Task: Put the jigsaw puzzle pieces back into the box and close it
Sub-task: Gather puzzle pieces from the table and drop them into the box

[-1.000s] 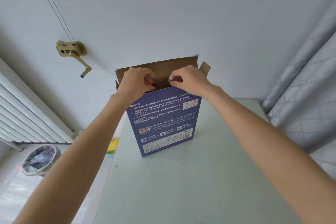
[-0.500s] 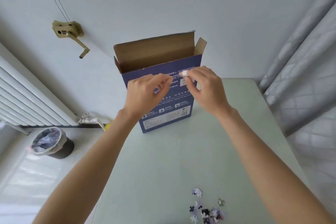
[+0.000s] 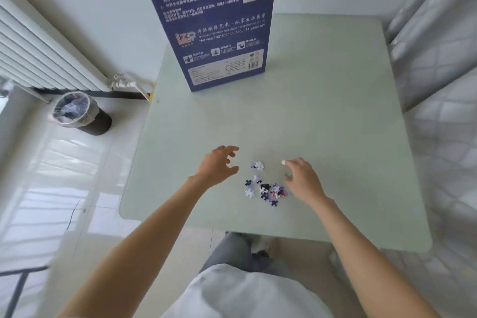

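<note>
The puzzle pieces (image 3: 265,188) lie between both hands. The right hand (image 3: 302,181), loosely curled and empty, almost touches them. The left hand (image 3: 216,165), fingers spread and empty, hovers just beside them.

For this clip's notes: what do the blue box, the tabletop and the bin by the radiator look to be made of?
Blue box: likely printed cardboard with a slight sheen; flat panels and crisp folded edges.
Tabletop: smooth, pale green, faintly glossy; possibly glass or laminate, it cannot be settled.
Bin: dark, matte, probably plastic, lined with a thin, crinkled translucent plastic bag.

One box (image 3: 214,20), two hands, roughly a dozen puzzle pieces (image 3: 267,190).
</note>
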